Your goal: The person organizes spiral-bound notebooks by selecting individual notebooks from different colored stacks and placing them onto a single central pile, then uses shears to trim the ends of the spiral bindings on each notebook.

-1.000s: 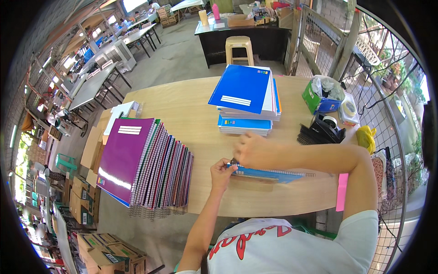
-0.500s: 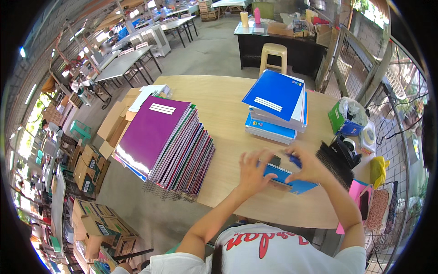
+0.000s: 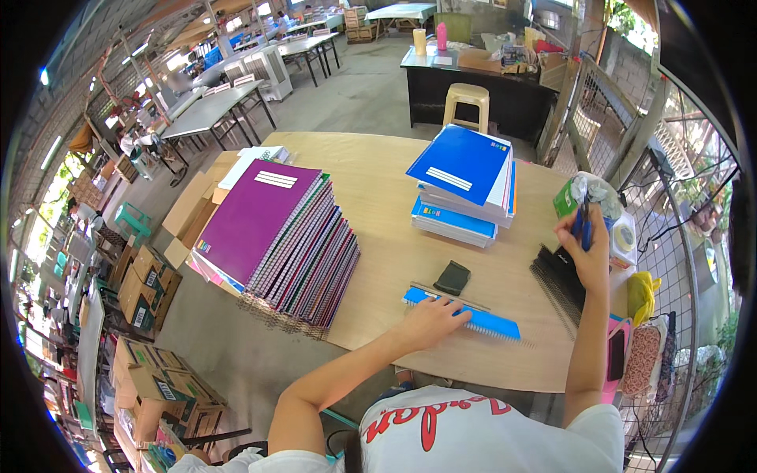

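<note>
My left hand (image 3: 434,321) is closed over a blue spiral notebook (image 3: 495,323) near the front of the table. Only a narrow blue strip of it shows, with a wire coil along its near edge. Raised at the right, my right hand (image 3: 587,248) grips blue-handled pliers (image 3: 583,224), their dark jaws pointing up in front of the small bin. A small black block (image 3: 453,277) lies just beyond the notebook. Black wire coils (image 3: 557,288) lie in a bundle below my right hand.
A tall stack of spiral notebooks (image 3: 260,213) with a purple cover on top stands at the left. Blue-covered notebooks (image 3: 461,169) are piled at the back. A lined green-blue bin (image 3: 569,197), a tape roll (image 3: 624,236) and a yellow cloth (image 3: 643,296) sit along the right.
My right hand has moved up and right, away from the notebook, with the pliers. My left hand has lowered onto the notebook, and the black block shows more fully.
</note>
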Demonstrator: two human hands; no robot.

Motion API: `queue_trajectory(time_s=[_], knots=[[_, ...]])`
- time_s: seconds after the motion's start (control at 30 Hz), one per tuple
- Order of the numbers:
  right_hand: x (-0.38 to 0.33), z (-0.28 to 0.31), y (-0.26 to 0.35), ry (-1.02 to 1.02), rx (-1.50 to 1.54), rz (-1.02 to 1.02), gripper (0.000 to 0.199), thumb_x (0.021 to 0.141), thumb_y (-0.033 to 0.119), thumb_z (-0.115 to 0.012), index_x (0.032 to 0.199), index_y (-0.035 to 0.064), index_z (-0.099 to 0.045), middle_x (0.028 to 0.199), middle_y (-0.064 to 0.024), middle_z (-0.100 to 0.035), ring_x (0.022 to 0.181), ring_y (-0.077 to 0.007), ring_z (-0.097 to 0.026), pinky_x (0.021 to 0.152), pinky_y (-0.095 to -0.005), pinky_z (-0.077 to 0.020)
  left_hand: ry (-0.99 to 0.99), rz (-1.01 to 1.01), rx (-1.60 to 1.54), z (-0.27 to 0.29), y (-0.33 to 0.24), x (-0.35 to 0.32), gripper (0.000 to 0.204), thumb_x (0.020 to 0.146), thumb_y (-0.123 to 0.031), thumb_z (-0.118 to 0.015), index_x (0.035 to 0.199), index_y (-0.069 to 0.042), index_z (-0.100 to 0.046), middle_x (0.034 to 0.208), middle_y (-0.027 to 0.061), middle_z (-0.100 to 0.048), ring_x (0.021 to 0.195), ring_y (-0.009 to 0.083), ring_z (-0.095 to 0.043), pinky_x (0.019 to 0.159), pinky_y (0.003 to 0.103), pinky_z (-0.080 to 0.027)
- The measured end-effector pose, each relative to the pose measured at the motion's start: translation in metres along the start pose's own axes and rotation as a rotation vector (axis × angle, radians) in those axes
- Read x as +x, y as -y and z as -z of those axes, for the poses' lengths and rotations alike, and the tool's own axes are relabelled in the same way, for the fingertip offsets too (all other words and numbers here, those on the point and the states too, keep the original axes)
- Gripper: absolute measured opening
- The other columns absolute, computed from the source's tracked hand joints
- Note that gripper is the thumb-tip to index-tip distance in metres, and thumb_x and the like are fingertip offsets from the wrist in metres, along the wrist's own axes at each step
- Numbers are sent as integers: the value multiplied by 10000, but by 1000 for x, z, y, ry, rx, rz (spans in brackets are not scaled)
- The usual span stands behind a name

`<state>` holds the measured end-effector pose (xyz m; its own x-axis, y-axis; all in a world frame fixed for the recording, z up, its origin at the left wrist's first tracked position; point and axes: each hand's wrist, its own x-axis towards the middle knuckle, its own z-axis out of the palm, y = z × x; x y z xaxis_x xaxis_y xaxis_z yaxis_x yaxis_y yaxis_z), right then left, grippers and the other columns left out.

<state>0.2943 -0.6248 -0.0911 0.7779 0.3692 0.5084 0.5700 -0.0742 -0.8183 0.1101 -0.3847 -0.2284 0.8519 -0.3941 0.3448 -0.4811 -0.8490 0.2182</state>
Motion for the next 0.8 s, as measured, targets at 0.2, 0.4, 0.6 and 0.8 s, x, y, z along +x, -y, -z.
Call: queue_trajectory(time_s=[0.2,0.4,0.6,0.8], knots=[[-61,35,-77,-318,234,-150,495,903,114,-696,1332,29,-465,997,-93,-639,732,-91,-533,632,-233,-447,-341,96,445,149,14,28,186,837,-108,-567,1011,-124,-632,928,54,-647,779,245,-667,640,381,-524],[-45,-44,-41,-38,257,-176,413,845,140,-740,1175,27,-517,991,-76,-667,768,-78,-551,688,-226,-456,-741,750,340,421,140,-95,395,1011,-279,-500,1303,-42,-620,1126,184,-708,955,218,-672,887,335,-504],[-21,-109,-33,137,364,-201,340,869,131,-722,1127,30,-525,955,-74,-666,799,-91,-571,718,-254,-480,-348,1210,382,352,241,-223,368,986,-322,-502,1247,-112,-655,1157,227,-670,1110,375,-626,959,437,-467],[-44,-126,-39,432,-93,-297,380,828,147,-784,1100,32,-544,946,-105,-646,840,-199,-628,719,-328,-494,-291,1203,477,303,241,-214,357,1014,-323,-443,1307,-212,-614,1218,174,-634,1132,370,-603,951,469,-464]])
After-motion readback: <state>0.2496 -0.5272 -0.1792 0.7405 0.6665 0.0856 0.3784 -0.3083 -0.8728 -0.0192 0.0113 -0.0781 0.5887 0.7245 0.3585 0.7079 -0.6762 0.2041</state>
